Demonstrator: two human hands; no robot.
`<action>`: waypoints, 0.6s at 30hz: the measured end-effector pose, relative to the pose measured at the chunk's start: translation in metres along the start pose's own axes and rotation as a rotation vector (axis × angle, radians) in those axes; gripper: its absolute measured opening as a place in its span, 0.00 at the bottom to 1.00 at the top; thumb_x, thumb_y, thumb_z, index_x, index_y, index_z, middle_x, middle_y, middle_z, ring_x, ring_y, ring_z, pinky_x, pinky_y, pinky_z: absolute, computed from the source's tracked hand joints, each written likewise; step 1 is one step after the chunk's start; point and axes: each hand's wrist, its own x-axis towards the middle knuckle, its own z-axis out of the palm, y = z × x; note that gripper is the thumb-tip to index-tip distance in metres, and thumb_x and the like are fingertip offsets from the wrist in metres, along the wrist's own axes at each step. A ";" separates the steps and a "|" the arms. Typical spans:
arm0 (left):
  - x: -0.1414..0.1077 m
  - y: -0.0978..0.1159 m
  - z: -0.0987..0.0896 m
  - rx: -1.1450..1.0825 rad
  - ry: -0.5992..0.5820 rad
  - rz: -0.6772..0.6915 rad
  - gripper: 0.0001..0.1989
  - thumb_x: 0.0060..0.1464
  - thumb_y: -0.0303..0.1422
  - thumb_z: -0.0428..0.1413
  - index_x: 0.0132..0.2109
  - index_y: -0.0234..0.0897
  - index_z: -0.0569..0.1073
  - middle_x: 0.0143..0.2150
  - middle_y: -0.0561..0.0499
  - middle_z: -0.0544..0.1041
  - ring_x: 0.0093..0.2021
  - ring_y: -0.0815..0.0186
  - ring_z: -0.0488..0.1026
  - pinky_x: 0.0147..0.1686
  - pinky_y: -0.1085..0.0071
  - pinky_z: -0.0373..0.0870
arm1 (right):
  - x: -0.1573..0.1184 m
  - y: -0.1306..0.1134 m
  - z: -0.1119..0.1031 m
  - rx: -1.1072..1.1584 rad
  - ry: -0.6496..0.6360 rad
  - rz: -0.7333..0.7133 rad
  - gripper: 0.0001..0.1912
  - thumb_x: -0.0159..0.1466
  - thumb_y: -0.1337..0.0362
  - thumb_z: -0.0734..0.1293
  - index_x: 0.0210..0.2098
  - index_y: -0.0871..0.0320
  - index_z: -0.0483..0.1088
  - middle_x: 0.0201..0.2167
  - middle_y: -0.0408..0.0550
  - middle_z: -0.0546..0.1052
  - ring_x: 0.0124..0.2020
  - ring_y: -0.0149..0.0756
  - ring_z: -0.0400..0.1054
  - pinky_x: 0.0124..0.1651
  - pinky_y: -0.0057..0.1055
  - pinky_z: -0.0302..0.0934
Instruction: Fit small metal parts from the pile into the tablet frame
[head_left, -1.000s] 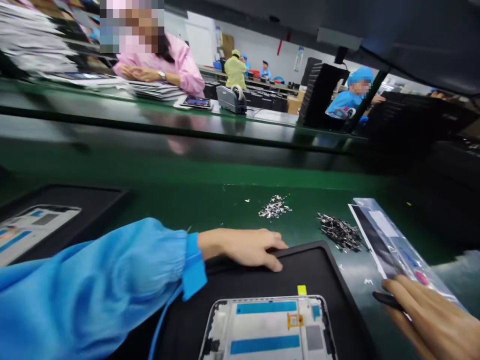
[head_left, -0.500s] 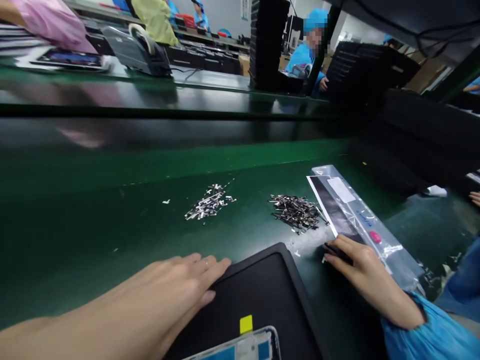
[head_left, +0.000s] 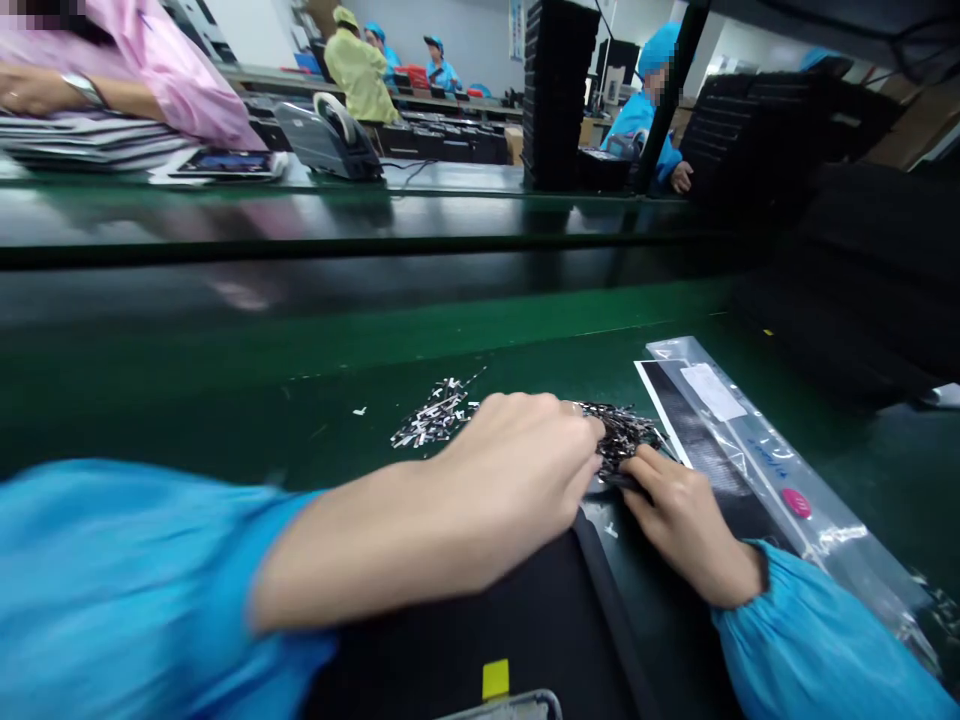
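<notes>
My left hand [head_left: 517,470] reaches across the black tray [head_left: 465,640], its fingertips bunched at the near edge of a dark pile of small metal parts [head_left: 628,428]. I cannot see whether it pinches a part. My right hand [head_left: 675,515] rests just right of it, fingers closed on a thin dark tool [head_left: 609,482] that points at the same pile. A second, silvery pile of small parts [head_left: 435,412] lies to the left on the green bench. In the tray, a yellow tab [head_left: 493,678] and the top edge of a white device frame [head_left: 510,706] show at the bottom.
A clear plastic bag with a dark strip and pink sticker [head_left: 750,440] lies right of my hands. Beyond the dark conveyor [head_left: 337,280] stand a tape dispenser [head_left: 330,135] and stacked black trays [head_left: 559,90]. A pink-sleeved person [head_left: 172,80] and blue-capped workers [head_left: 645,110] sit opposite.
My left hand left the tray's top edge and moved right to the dark pile. My right hand slid forward with the tool to meet it. The view tilted up and shifted.
</notes>
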 end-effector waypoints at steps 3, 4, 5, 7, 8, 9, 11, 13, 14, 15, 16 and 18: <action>0.024 -0.012 0.021 0.157 -0.038 0.092 0.10 0.50 0.25 0.48 0.38 0.32 0.72 0.36 0.43 0.70 0.38 0.54 0.68 0.36 0.62 0.62 | 0.001 0.000 -0.005 0.065 0.004 0.025 0.08 0.59 0.67 0.54 0.27 0.59 0.63 0.26 0.45 0.65 0.27 0.32 0.60 0.30 0.29 0.53; 0.028 -0.016 0.027 0.154 -0.039 0.108 0.11 0.50 0.24 0.48 0.39 0.32 0.72 0.38 0.43 0.70 0.38 0.55 0.67 0.36 0.63 0.62 | 0.002 0.000 -0.008 0.092 0.003 0.039 0.08 0.59 0.66 0.55 0.26 0.59 0.63 0.25 0.44 0.65 0.27 0.31 0.60 0.29 0.28 0.53; 0.030 -0.020 0.033 0.153 -0.038 0.127 0.11 0.50 0.23 0.47 0.39 0.32 0.71 0.39 0.44 0.70 0.39 0.55 0.67 0.36 0.64 0.62 | 0.002 -0.001 -0.012 0.120 0.001 0.057 0.08 0.59 0.66 0.55 0.26 0.59 0.63 0.25 0.43 0.65 0.26 0.30 0.60 0.28 0.28 0.53; 0.030 -0.024 0.040 0.138 -0.031 0.157 0.10 0.50 0.23 0.47 0.38 0.33 0.71 0.38 0.46 0.69 0.38 0.59 0.67 0.36 0.67 0.62 | 0.002 -0.002 -0.018 0.178 0.000 0.104 0.10 0.59 0.64 0.57 0.23 0.58 0.62 0.22 0.41 0.65 0.24 0.28 0.60 0.27 0.26 0.53; 0.028 -0.024 0.040 0.128 -0.024 0.166 0.09 0.51 0.23 0.47 0.36 0.33 0.71 0.36 0.48 0.69 0.37 0.61 0.67 0.35 0.69 0.62 | 0.002 -0.003 -0.021 0.207 -0.001 0.130 0.10 0.59 0.62 0.57 0.23 0.58 0.62 0.21 0.40 0.65 0.24 0.28 0.60 0.26 0.26 0.53; 0.027 -0.024 0.040 0.118 -0.018 0.172 0.09 0.51 0.23 0.47 0.33 0.33 0.71 0.34 0.49 0.69 0.35 0.63 0.67 0.34 0.71 0.62 | 0.002 -0.003 -0.024 0.233 -0.001 0.158 0.11 0.59 0.61 0.58 0.23 0.58 0.63 0.21 0.40 0.66 0.24 0.28 0.60 0.26 0.25 0.53; 0.025 -0.022 0.037 0.102 -0.014 0.176 0.09 0.51 0.23 0.47 0.28 0.32 0.71 0.30 0.50 0.69 0.32 0.66 0.66 0.31 0.73 0.61 | 0.001 -0.003 -0.029 0.274 0.004 0.211 0.13 0.59 0.57 0.58 0.23 0.58 0.64 0.22 0.40 0.68 0.25 0.29 0.61 0.26 0.25 0.54; 0.023 -0.020 0.034 0.090 0.004 0.170 0.09 0.52 0.23 0.48 0.27 0.31 0.70 0.28 0.50 0.69 0.30 0.66 0.66 0.30 0.72 0.61 | -0.001 -0.002 -0.033 0.293 0.012 0.255 0.14 0.58 0.56 0.59 0.25 0.58 0.67 0.24 0.41 0.69 0.26 0.30 0.62 0.26 0.26 0.55; 0.022 -0.018 0.032 0.082 0.028 0.164 0.09 0.52 0.23 0.47 0.28 0.31 0.70 0.29 0.50 0.69 0.31 0.66 0.65 0.30 0.72 0.61 | -0.002 -0.002 -0.035 0.303 0.020 0.274 0.14 0.58 0.55 0.59 0.26 0.58 0.67 0.24 0.42 0.70 0.26 0.30 0.63 0.26 0.26 0.55; 0.021 -0.016 0.031 0.072 0.060 0.158 0.09 0.53 0.24 0.47 0.30 0.31 0.70 0.30 0.49 0.69 0.32 0.66 0.65 0.32 0.71 0.61 | -0.003 -0.002 -0.037 0.324 0.029 0.295 0.14 0.57 0.54 0.60 0.26 0.59 0.68 0.24 0.42 0.70 0.26 0.31 0.63 0.26 0.26 0.55; 0.020 -0.014 0.030 0.059 0.096 0.155 0.08 0.54 0.25 0.47 0.33 0.31 0.70 0.32 0.49 0.68 0.34 0.65 0.64 0.33 0.71 0.61 | -0.004 -0.003 -0.039 0.358 0.041 0.319 0.14 0.56 0.54 0.61 0.26 0.59 0.68 0.24 0.42 0.69 0.26 0.31 0.63 0.26 0.26 0.55; 0.018 -0.008 0.029 0.034 0.126 0.188 0.07 0.54 0.27 0.48 0.38 0.32 0.70 0.37 0.49 0.68 0.37 0.65 0.63 0.37 0.69 0.61 | -0.007 -0.004 -0.041 0.452 0.052 0.360 0.12 0.54 0.55 0.64 0.26 0.58 0.69 0.24 0.42 0.69 0.27 0.31 0.62 0.27 0.26 0.55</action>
